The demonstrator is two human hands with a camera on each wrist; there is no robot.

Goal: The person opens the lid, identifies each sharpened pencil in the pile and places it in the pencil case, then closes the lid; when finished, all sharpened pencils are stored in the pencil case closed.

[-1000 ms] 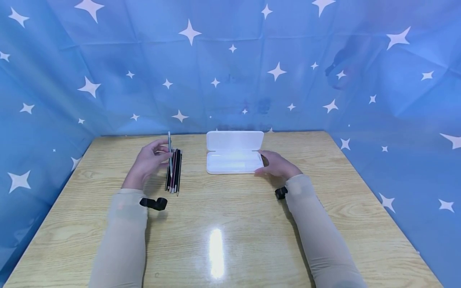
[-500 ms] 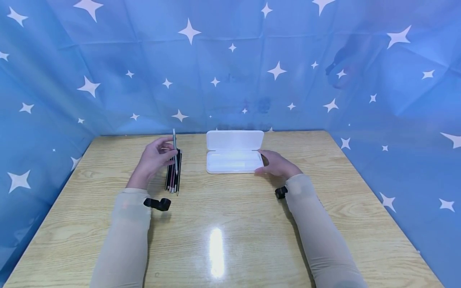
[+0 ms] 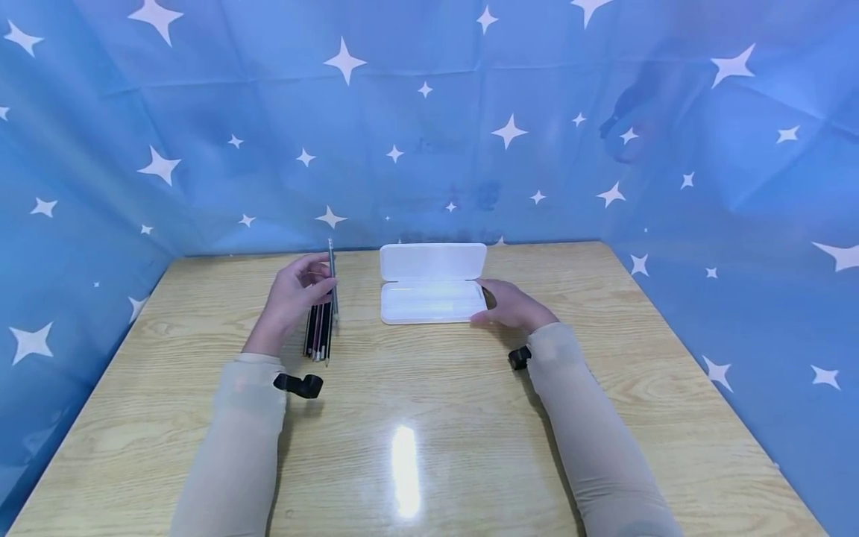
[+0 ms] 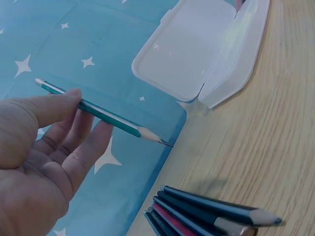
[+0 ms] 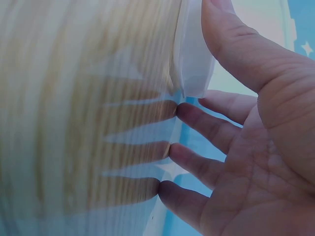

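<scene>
My left hand (image 3: pixel 292 295) pinches a green pencil (image 4: pixel 110 117) between thumb and fingers, raised over the table. In the left wrist view its sharpened tip points toward the table edge and the case. Just beneath that hand lies a bundle of several dark pencils (image 3: pixel 317 334), one of them pinkish red (image 4: pixel 172 219). A white pencil case (image 3: pixel 432 262) stands with its lid up at the back middle, nothing inside it. My right hand (image 3: pixel 511 306) holds the case's right end, thumb at the near corner, fingers toward the hinge.
The wooden table (image 3: pixel 362 418) ends at the back against a blue curtain (image 3: pixel 429 127) with white stars. A black wrist camera (image 3: pixel 300 385) sits on the left sleeve, another black camera (image 3: pixel 520 358) on the right one.
My left hand has moved a little to the right with the green pencil, from over the bundle to its right side. The right hand stays at the case.
</scene>
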